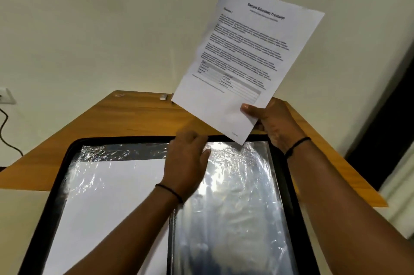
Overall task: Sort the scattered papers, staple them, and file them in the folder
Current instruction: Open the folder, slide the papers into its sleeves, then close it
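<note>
While my right hand [272, 121] pinches the printed papers [247, 55] by their lower right corner, thumb on the front, they stand upright above the far edge of the folder [280, 162], long axis running up and tilted to the right. The front sheet is white with a bold heading, blocks of text and a grey table; its top left corner is curled. My left hand [187, 162] rests at the top of the right-hand plastic sleeve [235, 207], fingers curled over its edge. The folder lies open on the wooden worktop [125, 118].
</note>
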